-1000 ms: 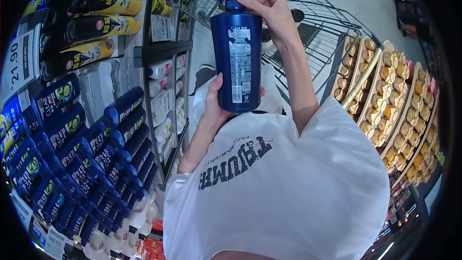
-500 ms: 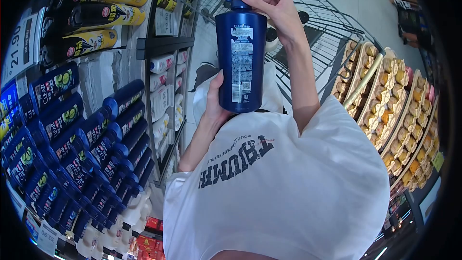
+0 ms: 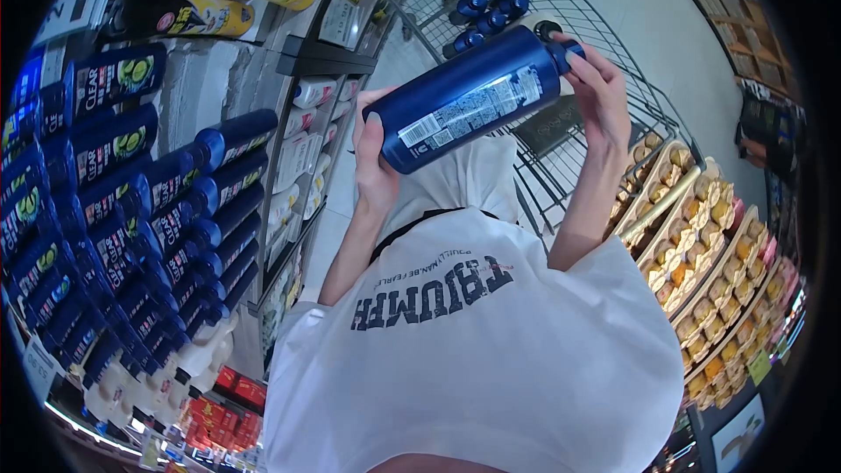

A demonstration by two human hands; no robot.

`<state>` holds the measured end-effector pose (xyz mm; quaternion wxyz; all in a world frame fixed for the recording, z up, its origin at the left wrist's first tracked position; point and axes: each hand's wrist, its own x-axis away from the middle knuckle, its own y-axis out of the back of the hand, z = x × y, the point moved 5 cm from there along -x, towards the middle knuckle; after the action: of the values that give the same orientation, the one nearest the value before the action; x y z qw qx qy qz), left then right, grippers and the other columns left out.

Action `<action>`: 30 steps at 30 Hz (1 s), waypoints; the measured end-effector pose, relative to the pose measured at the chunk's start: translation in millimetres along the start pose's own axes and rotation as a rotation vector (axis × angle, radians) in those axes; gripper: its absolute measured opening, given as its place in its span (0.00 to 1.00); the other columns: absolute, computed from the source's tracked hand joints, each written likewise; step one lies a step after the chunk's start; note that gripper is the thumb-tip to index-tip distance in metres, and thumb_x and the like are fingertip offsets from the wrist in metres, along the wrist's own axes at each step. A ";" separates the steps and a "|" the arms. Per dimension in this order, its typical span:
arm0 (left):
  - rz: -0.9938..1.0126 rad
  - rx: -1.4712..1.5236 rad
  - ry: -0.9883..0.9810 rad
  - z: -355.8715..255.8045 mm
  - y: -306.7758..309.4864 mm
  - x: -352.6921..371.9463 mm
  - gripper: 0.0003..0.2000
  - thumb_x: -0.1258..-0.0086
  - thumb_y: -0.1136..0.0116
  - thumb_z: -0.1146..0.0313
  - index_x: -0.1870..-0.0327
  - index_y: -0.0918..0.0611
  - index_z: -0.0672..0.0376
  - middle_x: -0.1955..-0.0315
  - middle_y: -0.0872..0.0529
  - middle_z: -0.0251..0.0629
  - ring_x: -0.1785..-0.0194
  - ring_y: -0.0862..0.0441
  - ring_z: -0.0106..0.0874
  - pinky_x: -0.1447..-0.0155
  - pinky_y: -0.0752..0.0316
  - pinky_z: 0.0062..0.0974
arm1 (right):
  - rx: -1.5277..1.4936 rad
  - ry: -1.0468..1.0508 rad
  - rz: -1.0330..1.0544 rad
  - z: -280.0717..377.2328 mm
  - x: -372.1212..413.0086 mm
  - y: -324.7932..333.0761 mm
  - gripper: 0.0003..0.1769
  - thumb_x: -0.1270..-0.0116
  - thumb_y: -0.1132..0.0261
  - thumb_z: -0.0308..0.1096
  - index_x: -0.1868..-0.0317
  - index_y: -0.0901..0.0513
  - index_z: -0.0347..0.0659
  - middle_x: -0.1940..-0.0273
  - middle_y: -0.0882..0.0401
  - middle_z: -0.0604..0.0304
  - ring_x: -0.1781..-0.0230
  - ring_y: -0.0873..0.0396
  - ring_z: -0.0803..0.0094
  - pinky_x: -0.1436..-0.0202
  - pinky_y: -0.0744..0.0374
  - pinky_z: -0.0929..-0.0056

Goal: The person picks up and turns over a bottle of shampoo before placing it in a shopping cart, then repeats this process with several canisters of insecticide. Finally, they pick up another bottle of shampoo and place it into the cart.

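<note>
A dark blue shampoo bottle (image 3: 469, 101) with a pump top lies tilted nearly sideways in front of my chest, its printed back label and barcode facing me. My left hand (image 3: 375, 153) grips the base end, thumb on the near face. Around the pump and neck at the other end, my right hand (image 3: 598, 92) is closed. Beyond the bottle stands a wire shopping cart (image 3: 604, 13), with several blue bottles (image 3: 491, 7) in it.
Rows of blue CLEAR bottles (image 3: 131, 219) fill the shelf at left, with black-and-yellow bottles (image 3: 188, 16) above them. White bottles (image 3: 315, 92) stand on a farther shelf. Trays of round, wrapped goods (image 3: 701, 236) are at right. Red boxes (image 3: 223, 416) show at lower left.
The bottle has turned from upright to nearly sideways, its pump swinging to the right. My right hand has moved right and down with the pump; my left hand has risen with the base.
</note>
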<state>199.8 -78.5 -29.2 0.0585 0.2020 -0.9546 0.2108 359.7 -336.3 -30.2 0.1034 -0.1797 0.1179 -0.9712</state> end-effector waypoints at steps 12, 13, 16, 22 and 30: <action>-0.164 -0.045 0.052 -26.0 17.4 -14.0 0.31 0.15 0.69 0.41 0.50 0.21 0.62 0.60 0.17 0.34 0.54 0.19 0.23 0.44 0.28 0.22 | 0.275 -0.148 0.399 -5.6 16.1 10.9 0.21 0.48 0.22 0.22 0.52 0.14 0.28 0.60 0.09 0.55 0.60 0.14 0.77 0.50 0.20 0.79; -0.166 -0.034 0.057 -26.8 16.1 -13.7 0.30 0.15 0.68 0.42 0.52 0.20 0.62 0.61 0.17 0.34 0.55 0.20 0.22 0.45 0.28 0.22 | 0.287 -0.149 0.413 -4.2 15.3 14.0 0.21 0.48 0.22 0.23 0.53 0.14 0.28 0.61 0.09 0.54 0.61 0.14 0.77 0.50 0.20 0.79; -0.249 0.007 0.098 -15.5 24.5 -10.8 0.29 0.17 0.60 0.43 0.51 0.15 0.63 0.58 0.11 0.36 0.53 0.14 0.25 0.43 0.25 0.23 | 0.316 -0.169 0.432 1.4 14.1 13.2 0.19 0.49 0.21 0.24 0.55 0.14 0.29 0.63 0.09 0.55 0.63 0.14 0.78 0.53 0.20 0.80; -0.304 -0.020 0.114 -13.3 28.7 -7.8 0.28 0.18 0.57 0.43 0.51 0.15 0.60 0.59 0.11 0.34 0.54 0.14 0.24 0.45 0.25 0.23 | 0.368 -0.208 0.490 4.2 13.6 5.5 0.18 0.48 0.21 0.25 0.58 0.15 0.30 0.64 0.10 0.56 0.65 0.15 0.79 0.56 0.21 0.83; -0.323 -0.019 0.107 -14.5 32.5 -4.4 0.27 0.18 0.56 0.43 0.52 0.15 0.60 0.60 0.11 0.32 0.56 0.15 0.23 0.46 0.25 0.23 | 0.430 -0.220 0.551 -0.4 15.0 4.1 0.18 0.46 0.20 0.26 0.57 0.16 0.32 0.64 0.10 0.57 0.65 0.16 0.81 0.57 0.22 0.83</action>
<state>190.9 -43.7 -29.3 0.1443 0.3407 -0.9073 0.1999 346.4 -343.8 -26.8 0.4085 -0.2187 -0.0569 -0.8844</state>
